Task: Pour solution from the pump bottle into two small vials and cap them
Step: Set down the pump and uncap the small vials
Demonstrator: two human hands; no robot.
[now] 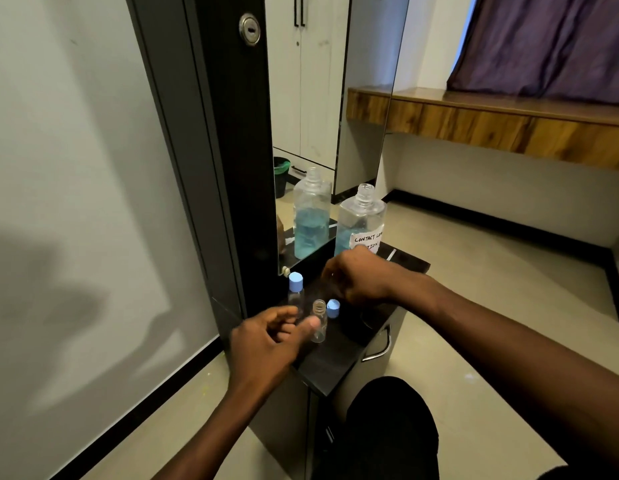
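A large clear bottle point(361, 220) with blue solution and a handwritten label stands uncapped on the black counter point(330, 367), next to the mirror. Nearer me stand two small clear vials: one with a blue cap point(296, 292) and one open vial point(319, 320). A loose blue cap point(333, 308) lies just right of the open vial. My left hand point(266, 337) is beside the open vial with its thumb against the glass and its fingers loosely curled. My right hand point(356, 278) hovers in front of the large bottle's base with fingers curled downward; anything it holds is hidden.
A mirror point(311, 133) behind the counter reflects the large bottle. A drawer handle point(382, 348) sticks out below the counter's right edge. A grey panel wall is on the left, a wooden shelf point(509, 126) at the back right, and my knee point(391, 417) below.
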